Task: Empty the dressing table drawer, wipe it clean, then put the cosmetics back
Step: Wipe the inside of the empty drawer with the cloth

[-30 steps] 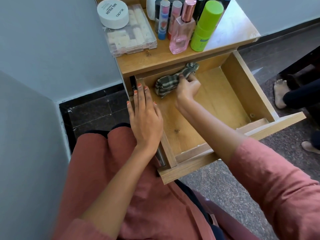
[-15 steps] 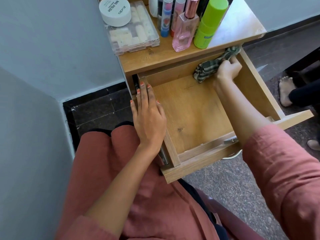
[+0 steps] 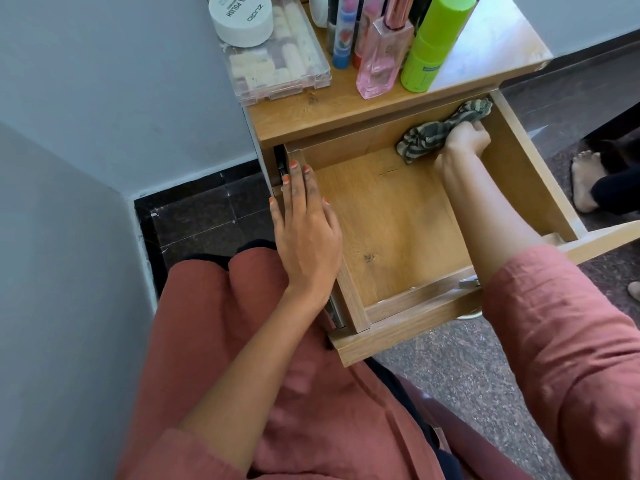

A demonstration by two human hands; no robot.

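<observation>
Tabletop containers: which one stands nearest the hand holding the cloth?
The lime-green bottle, rightmost of the group, closest to the right hand gripping the cloth; the pink bottle stands left of it.

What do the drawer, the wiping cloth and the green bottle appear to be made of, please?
Drawer: seemingly laminated board with a matte wood finish; grain and knots show on its floor.
Cloth: soft woven fabric with grey-green stripes, bunched in folds.
Green bottle: probably plastic, opaque and smooth, with a faint sheen.
</observation>
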